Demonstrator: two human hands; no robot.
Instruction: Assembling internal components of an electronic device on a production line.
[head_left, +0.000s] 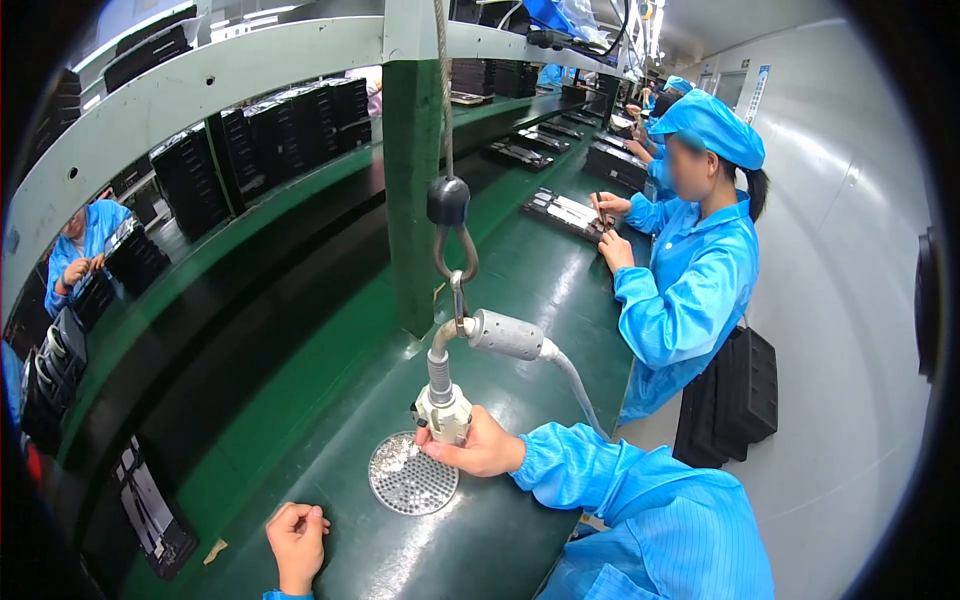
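Tool [441, 412] is hanging near the dish [414, 497], right hand's [482, 446] bent fingers gripping it. Left of the dish, left hand [297, 545] is showing curled fingers, contents unclear.

Signs, one: narrow upright wall sign [760, 88], blue and white, fixed to the pale right-hand wall [850, 270], seen in the background, above and right of a co-worker's blue cap [712, 125]. Characters on it: too small and blurred to read. Other lettering, labels, brands or numbers: none legible in the head view.
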